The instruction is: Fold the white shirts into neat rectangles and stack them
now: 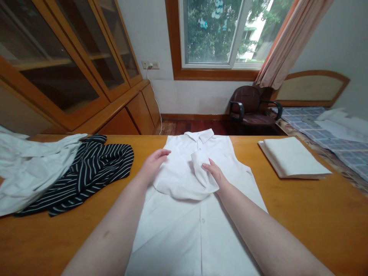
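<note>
A white button-up shirt [198,222] lies flat on the wooden table [301,214], collar toward the far edge. Its sleeves are folded across the chest into a rounded bundle. My left hand [153,163] lies on the left side of that folded sleeve, fingers stretched out flat. At the bundle's right side, my right hand [214,172] rests on the cloth with fingers extended, pressing a raised fold of the sleeve.
A black-and-white striped garment [92,168] and a crumpled white garment [31,168] lie at the table's left. A folded white cloth [291,157] sits at the right. Behind the table are a dark armchair [251,107], a bed [330,134] and wooden cabinets [71,76].
</note>
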Action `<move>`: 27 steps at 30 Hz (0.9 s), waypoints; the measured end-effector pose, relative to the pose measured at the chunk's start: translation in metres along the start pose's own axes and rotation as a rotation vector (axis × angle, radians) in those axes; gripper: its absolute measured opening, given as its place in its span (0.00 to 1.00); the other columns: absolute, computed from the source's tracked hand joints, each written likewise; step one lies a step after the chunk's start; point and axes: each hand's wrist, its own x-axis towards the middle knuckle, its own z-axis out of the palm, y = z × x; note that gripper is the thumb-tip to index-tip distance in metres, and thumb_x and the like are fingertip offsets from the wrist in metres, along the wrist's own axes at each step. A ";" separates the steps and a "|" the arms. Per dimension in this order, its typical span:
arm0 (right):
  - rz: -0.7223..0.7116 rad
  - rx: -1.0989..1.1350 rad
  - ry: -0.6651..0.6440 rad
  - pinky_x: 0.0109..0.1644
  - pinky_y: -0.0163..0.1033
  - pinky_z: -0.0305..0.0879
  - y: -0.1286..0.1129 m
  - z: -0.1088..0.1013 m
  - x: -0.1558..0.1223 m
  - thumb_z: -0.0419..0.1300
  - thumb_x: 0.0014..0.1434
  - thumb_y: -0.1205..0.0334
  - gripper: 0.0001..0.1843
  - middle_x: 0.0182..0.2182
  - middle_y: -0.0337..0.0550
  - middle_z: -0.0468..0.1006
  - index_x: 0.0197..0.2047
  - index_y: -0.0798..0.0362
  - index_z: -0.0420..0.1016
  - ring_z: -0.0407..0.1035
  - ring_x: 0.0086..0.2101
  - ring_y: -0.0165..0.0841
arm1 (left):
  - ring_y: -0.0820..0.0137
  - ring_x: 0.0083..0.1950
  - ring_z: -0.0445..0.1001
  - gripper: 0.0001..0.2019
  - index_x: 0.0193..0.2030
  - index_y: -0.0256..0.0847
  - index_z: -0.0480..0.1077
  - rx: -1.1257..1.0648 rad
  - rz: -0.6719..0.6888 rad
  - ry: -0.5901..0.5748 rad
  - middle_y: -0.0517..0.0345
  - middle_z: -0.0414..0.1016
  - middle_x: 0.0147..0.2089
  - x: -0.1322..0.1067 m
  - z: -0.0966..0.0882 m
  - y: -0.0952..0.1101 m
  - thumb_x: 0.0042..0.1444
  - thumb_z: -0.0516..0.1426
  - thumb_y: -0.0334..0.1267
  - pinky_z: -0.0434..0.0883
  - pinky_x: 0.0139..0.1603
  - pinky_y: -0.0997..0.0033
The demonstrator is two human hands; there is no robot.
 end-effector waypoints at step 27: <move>-0.173 -0.802 -0.197 0.33 0.35 0.59 0.003 -0.001 -0.009 0.65 0.48 0.54 0.23 0.30 0.36 0.72 0.47 0.51 0.70 0.64 0.27 0.28 | 0.63 0.39 0.74 0.12 0.40 0.42 0.74 0.783 -0.103 0.101 0.53 0.78 0.40 0.010 -0.018 -0.031 0.52 0.55 0.41 0.68 0.39 0.68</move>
